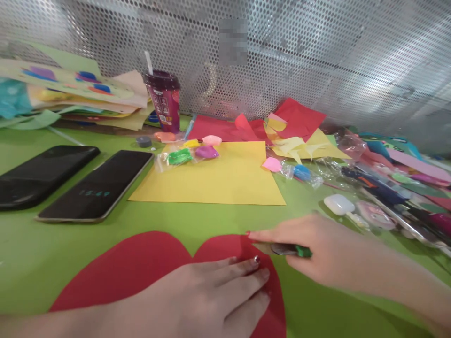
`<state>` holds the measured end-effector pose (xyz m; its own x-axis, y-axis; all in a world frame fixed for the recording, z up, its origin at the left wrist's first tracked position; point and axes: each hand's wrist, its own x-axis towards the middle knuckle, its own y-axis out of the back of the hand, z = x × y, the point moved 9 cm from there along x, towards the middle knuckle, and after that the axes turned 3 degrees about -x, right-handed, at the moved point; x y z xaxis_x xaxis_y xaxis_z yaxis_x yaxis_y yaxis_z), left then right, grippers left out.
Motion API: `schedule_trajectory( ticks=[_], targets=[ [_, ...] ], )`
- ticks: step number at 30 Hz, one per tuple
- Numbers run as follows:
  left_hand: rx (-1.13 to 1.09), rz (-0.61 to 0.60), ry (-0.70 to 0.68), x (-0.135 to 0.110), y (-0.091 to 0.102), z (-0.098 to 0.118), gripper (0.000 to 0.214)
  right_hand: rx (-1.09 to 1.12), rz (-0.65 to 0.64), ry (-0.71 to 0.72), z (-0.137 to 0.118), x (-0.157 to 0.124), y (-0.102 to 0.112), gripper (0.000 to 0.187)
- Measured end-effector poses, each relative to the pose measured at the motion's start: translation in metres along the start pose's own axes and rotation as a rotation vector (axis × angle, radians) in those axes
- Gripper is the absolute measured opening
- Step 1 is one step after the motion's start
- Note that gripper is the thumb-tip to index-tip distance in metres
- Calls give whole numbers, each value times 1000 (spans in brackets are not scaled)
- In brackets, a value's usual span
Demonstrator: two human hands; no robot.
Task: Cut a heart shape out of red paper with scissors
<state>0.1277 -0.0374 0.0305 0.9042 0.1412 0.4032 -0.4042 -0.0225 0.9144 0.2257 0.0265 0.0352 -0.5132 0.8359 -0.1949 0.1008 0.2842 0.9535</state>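
Observation:
A large red paper heart lies on the green tabletop in front of me, its lower part out of frame. My left hand rests flat across the heart's right half, fingers stretched out. At the heart's upper right edge, my right hand is closed round a slim tool with a green end; motion blur hides its exact kind. The index fingertip of that hand touches the paper's edge. Behind the heart lies a yellow paper sheet, with small bags of coloured clay on its far left corner.
Two phones lie to the left. A purple cup with a straw stands at the back, beside a paper stack. Red and yellow scraps lie behind the sheet. A white earbud case and pens are at right.

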Motion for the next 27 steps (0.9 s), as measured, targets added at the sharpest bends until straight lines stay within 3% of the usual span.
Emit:
schedule_trajectory(
  ticks=[4, 9, 14, 18, 21, 24, 27],
  targets=[
    [0, -18, 10, 1, 2, -1, 33, -36, -3, -21, 2, 3, -8, 55],
    [-15, 157, -21, -11, -6, 1, 37, -39, 31, 4, 1, 2, -9, 53],
    [-55, 154, -3, -16, -14, 2, 38, -41, 5, 9, 3, 0, -9, 56],
    [-77, 157, 3, -15, -12, 3, 36, -38, 93, 5, 5, -2, 5, 58],
    [-79, 165, 8, -15, -13, 3, 37, -103, 171, -49, 9, -2, 16, 48],
    [-107, 185, 37, -16, -15, 1, 37, -144, 175, -61, 9, 3, 19, 39],
    [-160, 195, 49, -16, -14, -3, 36, -135, 139, -7, 7, 12, 16, 48]
  ],
)
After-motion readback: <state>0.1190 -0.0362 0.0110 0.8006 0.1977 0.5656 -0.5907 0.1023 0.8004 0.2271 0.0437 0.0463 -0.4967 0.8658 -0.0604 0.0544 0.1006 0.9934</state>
